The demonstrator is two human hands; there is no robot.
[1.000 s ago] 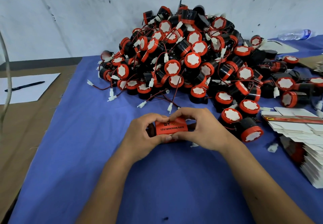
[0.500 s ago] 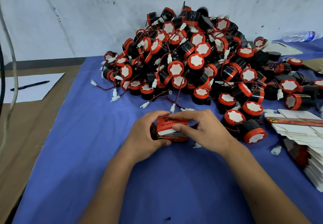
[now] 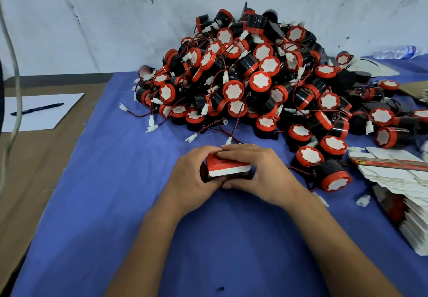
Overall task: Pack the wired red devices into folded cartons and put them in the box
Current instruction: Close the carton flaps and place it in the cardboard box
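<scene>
- Carton (image 3: 228, 167), red on top with dark print and a white front edge, sits low over the blue cloth (image 3: 92, 204), clamped between 2 hands that meet around it.
- Left hand (image 3: 190, 177) curls around the carton's left end, with its fingers over the top edge.
- Right hand (image 3: 259, 174) wraps the right end, its fingers lying across the top and touching the left hand's fingertips.
- Behind the hands, a tall pile of wired red devices (image 3: 259, 81) leans toward the white wall, with red and black leads and white connectors trailing onto the cloth.
- Flat cartons (image 3: 398, 181), white with red print, lie stacked at the right edge.
- Far left, a black pen (image 3: 38, 109) rests on a white sheet (image 3: 46, 120) on the brown tabletop.
- A clear bottle (image 3: 393, 51) lies far right, near the wall.
</scene>
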